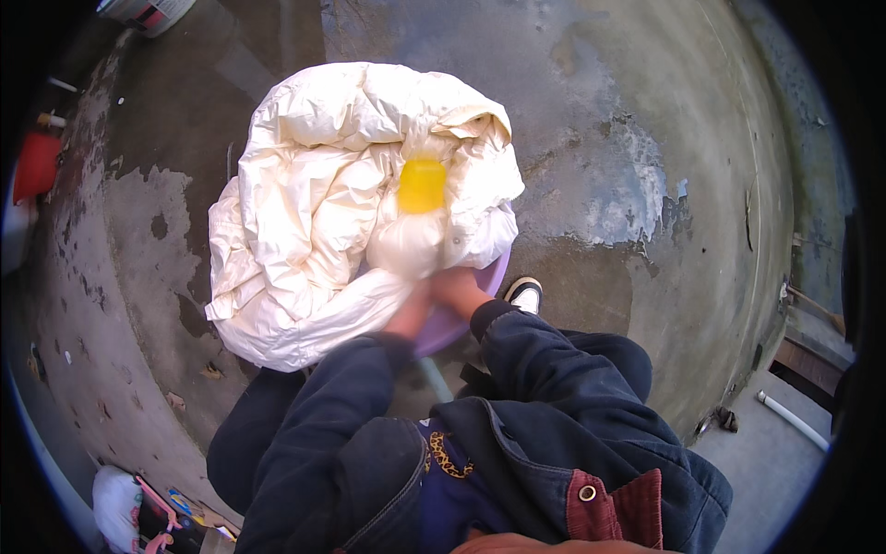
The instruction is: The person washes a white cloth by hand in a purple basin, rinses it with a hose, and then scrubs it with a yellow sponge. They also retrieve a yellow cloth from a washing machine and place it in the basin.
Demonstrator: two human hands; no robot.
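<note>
A bulky cream-white padded garment or quilt (304, 208) is heaped over a purple plastic basin (443, 329) in front of me. My left hand (408, 311) and my right hand (453, 287) meet at the basin's near right part, against the pale fabric; both are blurred, and their fingers are hidden, so I cannot tell whether they grip it. Just beyond them, a yellow object (422, 185), perhaps a block of soap, lies on the fabric. A snap button shows on the fabric to its lower right.
Around the basin the concrete floor (588, 159) looks wet and patchy. A white bucket (149, 14) stands at the upper left, and a red container (36, 166) at the far left. A stuffed white bag (116, 509) sits lower left; a white pipe (792, 419) lies lower right.
</note>
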